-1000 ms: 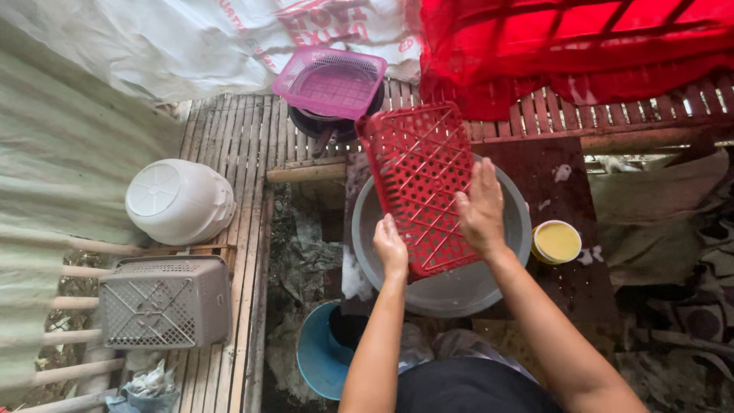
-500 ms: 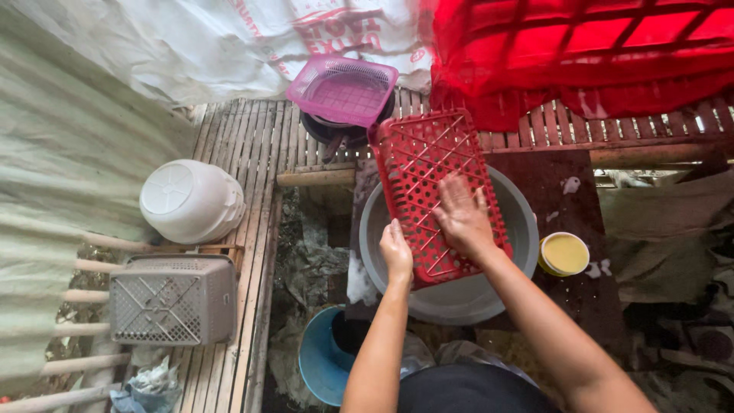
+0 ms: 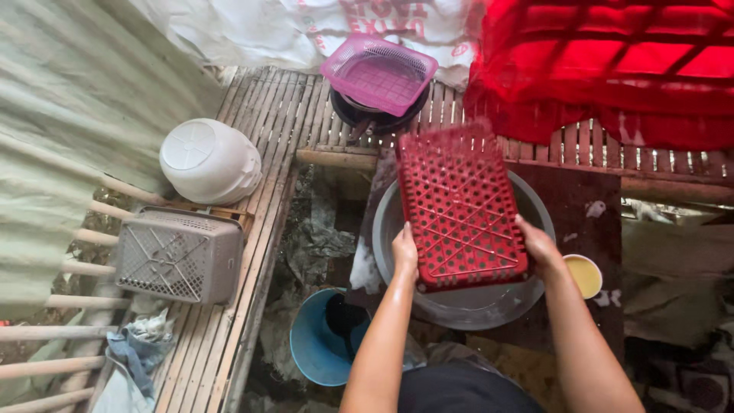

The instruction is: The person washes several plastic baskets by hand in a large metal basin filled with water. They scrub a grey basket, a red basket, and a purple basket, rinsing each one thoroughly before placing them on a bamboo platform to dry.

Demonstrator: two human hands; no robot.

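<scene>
Item one: a red perforated plastic basket (image 3: 460,208), turned bottom up, which we hold tilted over a round grey basin (image 3: 457,307). The basket's near edge sits low over the basin; its far edge rises toward the slatted platform. Soap foam shows on the far rim and beside the basin.

Our left hand (image 3: 404,252) clasps the near left corner of the basket, its grip closed on the rim. Our right hand (image 3: 538,245) clasps the near right side, fingers wrapped round the edge. Both forearms look wet.

The basin stands on a dark wet surface (image 3: 589,183), taking up most of its left half. Near the right edge of that surface, just beside the basin, stands a small round yellow cup (image 3: 585,275). Flecks of foam lie near it.

Below the surface, at its near left corner, we see a blue bucket (image 3: 310,340) with dark contents.

Beyond the surface runs a bamboo slat platform (image 3: 267,130). On its far part a pink perforated basket (image 3: 378,74) rests on a dark round pot (image 3: 380,121). On its left arm sit a white domed plastic container (image 3: 209,161), upside down, and nearer to us a grey lattice basket (image 3: 178,255) lying on its side. A crumpled cloth (image 3: 141,344) lies at the near end.

A large red crate (image 3: 612,61) fills the far right corner. A pale green sheet (image 3: 69,138) hangs along the left.
</scene>
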